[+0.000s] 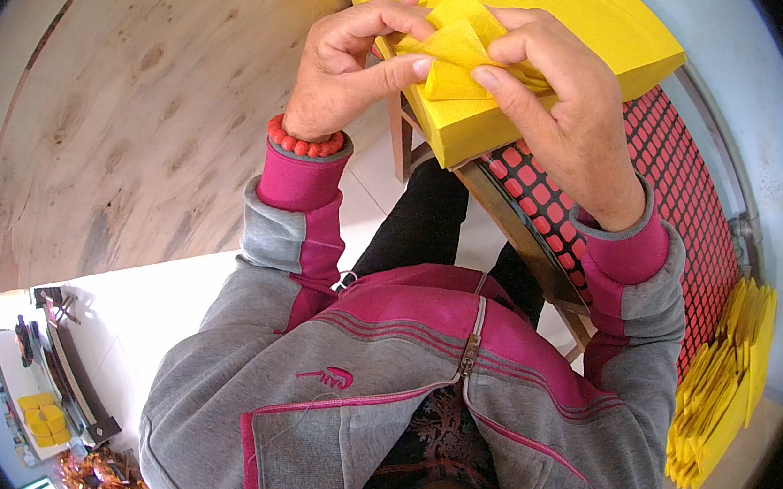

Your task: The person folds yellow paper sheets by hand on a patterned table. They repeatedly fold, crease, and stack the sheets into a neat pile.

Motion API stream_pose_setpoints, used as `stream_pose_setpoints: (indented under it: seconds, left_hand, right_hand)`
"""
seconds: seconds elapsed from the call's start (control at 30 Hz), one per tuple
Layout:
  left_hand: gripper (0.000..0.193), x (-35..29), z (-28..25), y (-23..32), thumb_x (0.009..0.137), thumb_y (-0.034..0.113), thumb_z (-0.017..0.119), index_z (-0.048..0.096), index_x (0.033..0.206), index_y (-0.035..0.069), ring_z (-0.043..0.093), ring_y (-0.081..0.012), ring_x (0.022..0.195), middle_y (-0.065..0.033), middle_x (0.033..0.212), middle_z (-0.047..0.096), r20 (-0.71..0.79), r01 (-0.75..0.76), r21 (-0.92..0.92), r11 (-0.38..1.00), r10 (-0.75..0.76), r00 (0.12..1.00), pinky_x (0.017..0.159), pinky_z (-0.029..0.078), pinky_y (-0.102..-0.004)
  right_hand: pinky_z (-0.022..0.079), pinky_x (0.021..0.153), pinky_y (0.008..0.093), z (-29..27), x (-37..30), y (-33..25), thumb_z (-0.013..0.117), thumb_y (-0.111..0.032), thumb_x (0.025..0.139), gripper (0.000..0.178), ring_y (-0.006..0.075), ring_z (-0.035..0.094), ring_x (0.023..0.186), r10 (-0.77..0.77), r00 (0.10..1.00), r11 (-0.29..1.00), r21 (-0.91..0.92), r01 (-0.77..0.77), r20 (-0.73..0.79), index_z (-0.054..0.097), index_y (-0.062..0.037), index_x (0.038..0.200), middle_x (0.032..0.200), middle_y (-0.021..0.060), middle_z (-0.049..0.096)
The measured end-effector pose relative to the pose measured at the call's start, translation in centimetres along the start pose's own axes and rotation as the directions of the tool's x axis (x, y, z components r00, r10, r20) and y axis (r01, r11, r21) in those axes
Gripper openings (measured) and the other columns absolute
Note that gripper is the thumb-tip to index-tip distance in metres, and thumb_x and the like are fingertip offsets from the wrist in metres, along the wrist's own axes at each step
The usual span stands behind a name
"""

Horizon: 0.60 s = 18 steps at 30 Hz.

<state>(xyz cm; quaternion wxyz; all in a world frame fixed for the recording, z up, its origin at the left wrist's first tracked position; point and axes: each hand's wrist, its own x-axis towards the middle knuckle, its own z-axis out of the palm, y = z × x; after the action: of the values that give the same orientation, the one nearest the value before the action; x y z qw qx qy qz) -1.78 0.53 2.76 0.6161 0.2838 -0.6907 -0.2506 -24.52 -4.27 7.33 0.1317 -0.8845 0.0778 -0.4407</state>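
Both hands are raised over the near edge of a thick yellow stack of sheets. Between them is a folded piece of thin yellow sheet material, paper or nonwoven cloth, with pointed, overlapping layers. My left hand, with a red bead bracelet at the wrist, pinches its left side between thumb and fingers. On the other side, my right hand grips it with thumb and forefinger. The underside of the folds is partly hidden by my fingers.
The stack rests on a wooden-framed table with a red-and-black patterned top. A large plywood board stretches along the left. More folded yellow sheets are bunched at the lower right. A pale blue wall closes the right side.
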Motion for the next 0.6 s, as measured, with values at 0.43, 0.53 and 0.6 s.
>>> stream_pose_setpoints:
  seconds: [0.43,0.53,0.6]
  left_hand:
    - [0.018,0.1,-0.3,-0.3,0.083,0.006,0.076,0.071,0.100,0.003,0.063,-0.0132,0.097,-0.0019,0.098,0.070,0.041,-0.064,0.057,0.996,0.061,0.997,0.113,0.037,-0.0385]
    - [0.012,0.1,0.3,0.0,0.087,0.005,0.074,0.070,0.098,0.003,0.063,-0.0114,0.093,-0.0018,0.095,0.069,-0.025,-0.037,0.069,0.997,0.039,0.999,0.103,0.046,-0.0345]
    - [0.009,-0.1,0.9,0.4,0.090,0.005,0.072,0.068,0.098,0.002,0.063,-0.0099,0.091,-0.0019,0.093,0.068,-0.087,0.071,-0.039,0.997,-0.074,0.993,0.092,0.049,-0.0296]
  right_hand:
    - [0.049,0.088,0.0326,-0.1,-0.1,-0.3,0.069,-0.007,0.089,0.014,0.0287,0.064,0.103,0.085,0.996,0.996,0.006,-0.085,0.023,0.059,0.0003,0.095,0.108,0.0170,0.065]
    - [0.048,0.091,0.0330,-0.2,0.2,-0.6,0.069,-0.007,0.089,0.014,0.0303,0.064,0.107,0.044,0.998,0.999,-0.025,-0.045,-0.040,0.059,0.0001,0.095,0.113,0.0191,0.065]
    - [0.049,0.089,0.0343,-0.6,0.4,-0.9,0.073,-0.006,0.084,0.016,0.0330,0.064,0.108,0.036,0.998,0.998,-0.039,-0.039,-0.056,0.060,-0.0001,0.091,0.114,0.0223,0.064]
